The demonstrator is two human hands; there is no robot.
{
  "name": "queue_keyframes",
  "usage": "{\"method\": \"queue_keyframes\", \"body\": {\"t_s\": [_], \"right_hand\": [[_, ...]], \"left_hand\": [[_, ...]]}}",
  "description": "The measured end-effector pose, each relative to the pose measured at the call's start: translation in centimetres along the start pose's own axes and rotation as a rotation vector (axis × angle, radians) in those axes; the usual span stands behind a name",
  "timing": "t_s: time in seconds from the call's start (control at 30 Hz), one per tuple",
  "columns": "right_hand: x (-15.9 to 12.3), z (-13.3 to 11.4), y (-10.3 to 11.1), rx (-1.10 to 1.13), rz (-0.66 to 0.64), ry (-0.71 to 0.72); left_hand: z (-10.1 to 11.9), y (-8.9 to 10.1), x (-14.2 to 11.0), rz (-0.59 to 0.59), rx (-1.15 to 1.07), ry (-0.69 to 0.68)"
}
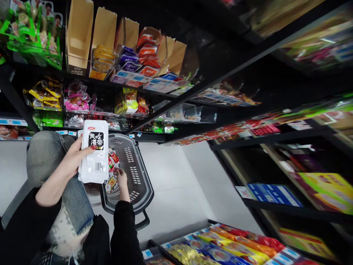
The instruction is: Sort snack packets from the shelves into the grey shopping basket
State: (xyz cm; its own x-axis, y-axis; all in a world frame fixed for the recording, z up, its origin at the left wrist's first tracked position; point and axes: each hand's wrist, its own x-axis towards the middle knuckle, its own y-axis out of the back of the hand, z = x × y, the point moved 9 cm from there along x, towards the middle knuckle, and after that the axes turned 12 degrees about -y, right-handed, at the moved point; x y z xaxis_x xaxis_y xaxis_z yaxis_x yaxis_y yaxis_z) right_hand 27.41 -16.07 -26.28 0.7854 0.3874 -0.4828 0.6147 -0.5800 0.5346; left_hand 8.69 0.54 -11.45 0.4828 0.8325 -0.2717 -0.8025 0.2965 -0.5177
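My left hand [75, 154] grips white snack packets [101, 156], at least two stacked, with a black label and a barcode on the front one. My thumb, with a red nail, presses on the label. Below and partly behind them is a grey shopping basket [143, 176] with slotted holes, standing on the floor. Small red and white snack packets [112, 181] lie in its left part. Over the basket, my right hand [121, 179] has its fingers curled against these small packets. What its fingertips pinch, if anything, is hidden.
Black shelves ahead hold cardboard boxes of snack packets [149, 53], pink packets [77, 99] and green bags [23, 27]. A rack of colourful bags [220, 244] stands at the lower right. Blurred shelving with a yellow box [328, 187] runs along the right. My bent knee [45, 154] is left of the basket.
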Motion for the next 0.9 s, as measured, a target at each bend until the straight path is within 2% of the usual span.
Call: {"method": "queue_keyframes", "body": {"t_s": [0.1,0.2,0.3,0.43,0.57,0.67,0.7,0.8,0.9], "right_hand": [[-2.7,-6.2,0.3,0.169,-0.068,0.144],[-7.2,-13.0,0.6,0.363,-0.189,0.313],[-10.2,-17.6,0.3,0.387,-0.260,0.365],[-10.2,-19.1,0.0,0.388,-0.258,0.331],[-9.3,-19.3,1.5,0.461,-0.116,0.371],[-9.1,-19.3,2.1,0.594,-0.136,0.375],[-9.0,-19.1,1.8,0.690,-0.224,0.354],[-9.3,-18.5,-0.3,0.983,-0.624,0.253],[-10.4,-18.3,-2.0,1.225,-1.007,0.247]], "left_hand": [[0.1,-0.3,0.1,-0.037,0.061,-0.043],[0.2,-0.1,0.3,-0.062,0.115,-0.092],[0.3,0.0,0.5,-0.088,0.142,-0.136],[0.6,0.2,0.7,-0.082,0.141,-0.193],[0.6,0.3,0.7,-0.080,0.125,-0.206],[0.8,0.5,0.8,-0.065,0.149,-0.219],[0.8,0.5,0.8,-0.056,0.152,-0.218],[0.9,0.7,0.8,-0.029,0.142,-0.209],[1.1,0.7,0.8,-0.015,0.135,-0.220]]}}
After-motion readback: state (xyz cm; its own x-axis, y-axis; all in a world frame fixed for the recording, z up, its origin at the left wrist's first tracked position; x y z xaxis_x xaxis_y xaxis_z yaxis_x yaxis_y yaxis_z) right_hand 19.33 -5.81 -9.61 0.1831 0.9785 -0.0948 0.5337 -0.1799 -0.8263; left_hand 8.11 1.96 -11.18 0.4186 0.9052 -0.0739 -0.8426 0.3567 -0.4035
